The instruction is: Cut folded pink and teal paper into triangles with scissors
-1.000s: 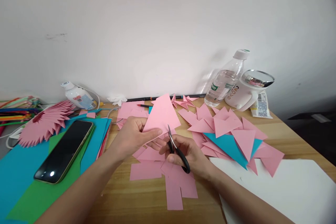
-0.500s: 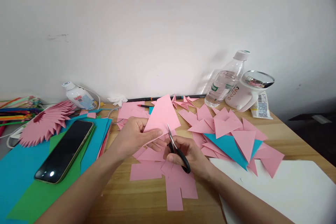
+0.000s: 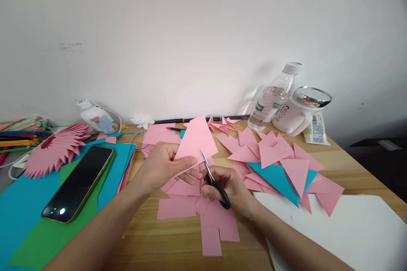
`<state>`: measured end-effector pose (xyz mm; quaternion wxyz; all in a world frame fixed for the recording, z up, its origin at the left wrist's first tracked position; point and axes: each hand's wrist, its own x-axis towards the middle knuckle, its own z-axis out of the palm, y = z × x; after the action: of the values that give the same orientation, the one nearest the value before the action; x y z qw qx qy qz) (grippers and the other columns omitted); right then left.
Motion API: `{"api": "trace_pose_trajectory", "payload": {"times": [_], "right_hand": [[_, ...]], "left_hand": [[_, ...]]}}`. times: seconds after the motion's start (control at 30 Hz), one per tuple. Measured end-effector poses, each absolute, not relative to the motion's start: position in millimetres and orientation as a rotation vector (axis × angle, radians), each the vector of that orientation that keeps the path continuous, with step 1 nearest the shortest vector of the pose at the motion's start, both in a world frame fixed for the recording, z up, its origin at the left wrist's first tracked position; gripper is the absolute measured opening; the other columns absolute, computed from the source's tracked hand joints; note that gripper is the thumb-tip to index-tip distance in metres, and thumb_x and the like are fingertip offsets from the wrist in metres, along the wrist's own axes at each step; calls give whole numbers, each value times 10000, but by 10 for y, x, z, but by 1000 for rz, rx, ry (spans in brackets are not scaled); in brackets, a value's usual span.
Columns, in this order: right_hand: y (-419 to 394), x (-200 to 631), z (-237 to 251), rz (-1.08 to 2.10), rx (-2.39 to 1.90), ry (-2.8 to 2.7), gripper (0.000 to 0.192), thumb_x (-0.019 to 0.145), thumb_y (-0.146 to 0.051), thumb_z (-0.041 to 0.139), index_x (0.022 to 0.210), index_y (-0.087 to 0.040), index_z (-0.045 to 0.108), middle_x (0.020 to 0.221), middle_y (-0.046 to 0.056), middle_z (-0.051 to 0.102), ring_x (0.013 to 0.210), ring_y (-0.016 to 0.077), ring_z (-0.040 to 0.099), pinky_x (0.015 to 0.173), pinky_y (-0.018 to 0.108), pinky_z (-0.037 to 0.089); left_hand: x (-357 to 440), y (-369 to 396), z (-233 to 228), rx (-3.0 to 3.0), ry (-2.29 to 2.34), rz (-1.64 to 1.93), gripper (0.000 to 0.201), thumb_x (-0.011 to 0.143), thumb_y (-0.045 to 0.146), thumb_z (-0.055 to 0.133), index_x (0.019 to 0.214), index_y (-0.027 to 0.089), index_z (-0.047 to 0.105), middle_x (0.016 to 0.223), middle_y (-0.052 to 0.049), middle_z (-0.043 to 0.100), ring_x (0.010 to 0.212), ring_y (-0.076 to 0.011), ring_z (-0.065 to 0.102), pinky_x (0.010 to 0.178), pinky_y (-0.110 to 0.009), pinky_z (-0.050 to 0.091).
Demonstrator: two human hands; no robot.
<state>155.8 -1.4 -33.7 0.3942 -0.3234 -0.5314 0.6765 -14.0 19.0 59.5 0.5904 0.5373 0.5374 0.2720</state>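
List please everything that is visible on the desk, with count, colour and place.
pink sheet: one, pink, held up at centre
scissors: one pair, black handles, at the sheet's lower edge
pink cut pieces: many, pink, under the hands
triangles: many pink, one blue, right of centre
phone: one, black, on blue and green sheets, left
folded fan shape: one, pink, far left
water bottle: one, clear, back right
mug: one, white, beside the bottle
white sheet: one, front right
left hand: holds the pink sheet
right hand: holds the scissors
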Motion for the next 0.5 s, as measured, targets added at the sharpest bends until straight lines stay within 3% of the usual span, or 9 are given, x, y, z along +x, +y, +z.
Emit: {"api": "trace_pose_trajectory", "payload": {"times": [0.23, 0.5], "right_hand": [[-6, 1565, -361, 1702, -812, -1366, 202, 707, -301, 671, 832, -154, 612, 525, -38, 514, 447, 78, 445, 444, 210, 369], [-11, 1556, -377, 1718, -815, -1341, 194, 697, -283, 680, 821, -155, 604, 550, -31, 527, 475, 80, 461, 456, 206, 373]], "left_hand": [[-128, 192, 623, 1244, 1243, 610, 189, 699, 298, 639, 702, 109, 645, 705, -103, 716, 640, -210, 679, 582, -285, 558], [-223, 221, 606, 1416, 1320, 614, 349, 738, 446, 551, 678, 122, 668, 702, -80, 713, 654, -210, 666, 601, -286, 533]]}}
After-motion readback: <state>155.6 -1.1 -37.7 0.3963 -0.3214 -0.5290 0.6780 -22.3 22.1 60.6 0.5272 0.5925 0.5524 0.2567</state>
